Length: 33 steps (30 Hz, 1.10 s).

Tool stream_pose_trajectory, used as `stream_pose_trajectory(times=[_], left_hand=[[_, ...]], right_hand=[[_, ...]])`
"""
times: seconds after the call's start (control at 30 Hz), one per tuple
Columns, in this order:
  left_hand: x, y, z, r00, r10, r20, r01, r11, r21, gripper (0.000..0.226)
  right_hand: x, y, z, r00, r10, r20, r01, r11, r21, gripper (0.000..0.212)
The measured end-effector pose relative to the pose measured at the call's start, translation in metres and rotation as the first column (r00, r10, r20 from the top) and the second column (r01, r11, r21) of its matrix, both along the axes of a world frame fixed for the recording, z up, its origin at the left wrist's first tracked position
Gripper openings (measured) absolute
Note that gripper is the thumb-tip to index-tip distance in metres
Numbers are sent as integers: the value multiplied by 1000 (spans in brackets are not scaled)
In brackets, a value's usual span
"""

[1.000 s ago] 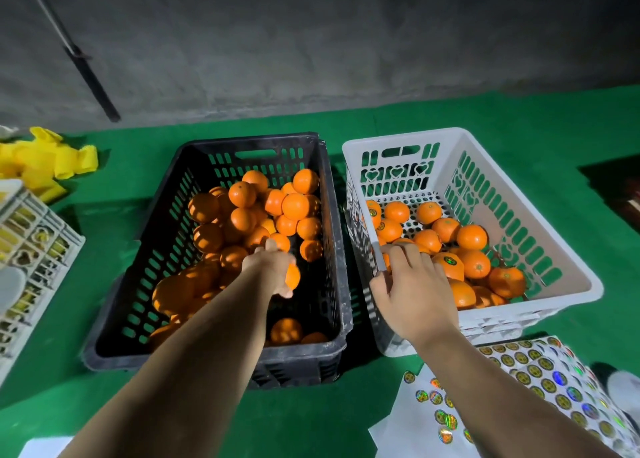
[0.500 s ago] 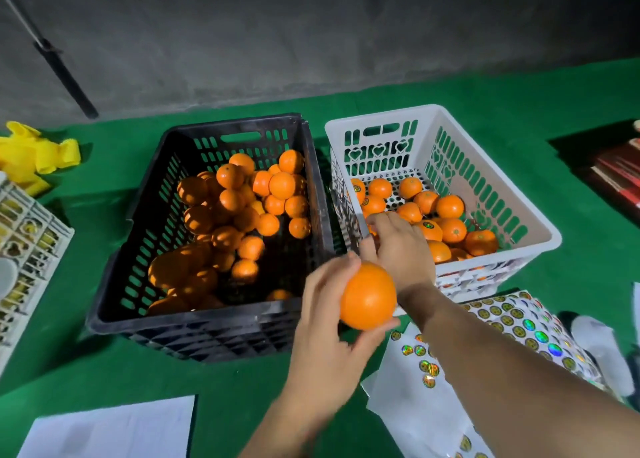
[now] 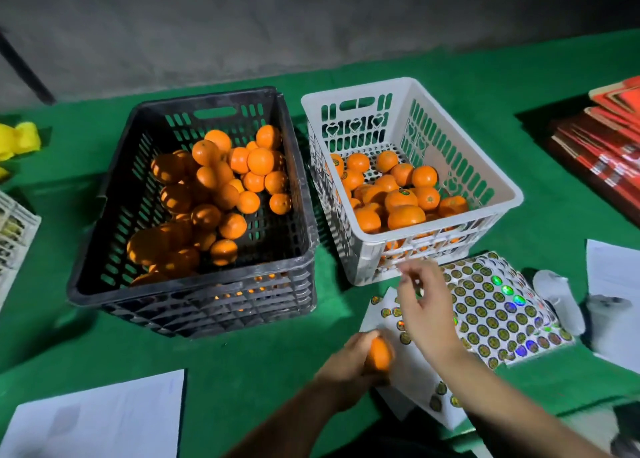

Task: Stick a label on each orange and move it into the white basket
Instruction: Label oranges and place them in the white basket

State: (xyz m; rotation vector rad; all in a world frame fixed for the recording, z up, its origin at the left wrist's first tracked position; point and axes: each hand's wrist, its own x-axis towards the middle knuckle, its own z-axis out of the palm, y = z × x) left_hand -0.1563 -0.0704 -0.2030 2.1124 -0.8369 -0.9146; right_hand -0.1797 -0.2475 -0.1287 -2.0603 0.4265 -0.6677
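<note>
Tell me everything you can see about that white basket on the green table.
The white basket looks like moulded plastic: rectangular, open-topped, with slotted walls, heart-shaped cut-outs and a handle slot at its far end. It stands upright on the green cloth, right of the black crate, close beside it. Oranges cover its perforated floor, some showing round labels. Neither hand touches it; a sticker sheet lies just in front of it.

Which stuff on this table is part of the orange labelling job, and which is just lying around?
Job: orange held in left hand; right hand; sticker sheet; black crate of oranges; white basket.

Lying about: red booklets; white paper; yellow object.
</note>
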Motion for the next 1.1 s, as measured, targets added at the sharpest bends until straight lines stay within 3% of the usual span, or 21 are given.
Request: stream_pose_trajectory(times=[0.1,0.17,0.4,0.63,0.8,0.93,1.03,1.1], left_hand=[[-8,8,-12,992,-111,55,107,992,73,76],[-12,10,-18,981,-166,97,156,982,111,74],[-12,10,-15,970,-210,124,187,968,169,75],[-7,10,-9,971,-222,91,204,963,175,76],[-6,12,-12,969,-229,95,209,961,183,78],[-6,11,-14,967,-233,99,211,958,194,82],[-6,11,-14,971,-219,97,199,962,186,81],[-6,11,-14,975,-206,84,189,966,174,80]], right_hand=[[-38,-8,-50,916,30,-400,-57,997,-57,25],[-49,-12,-68,820,70,-568,-136,988,-74,30],[-12,-20,-86,603,49,-796,-388,890,-239,38],[6,-24,-96,541,-65,-839,-499,778,-381,28],[1,-30,-100,580,-96,-809,-476,765,-433,24],[5,-35,-102,585,-64,-808,-575,671,-469,36],[15,-33,-99,563,-101,-820,-637,580,-509,32],[18,-30,-98,583,-110,-805,-625,571,-531,27]])
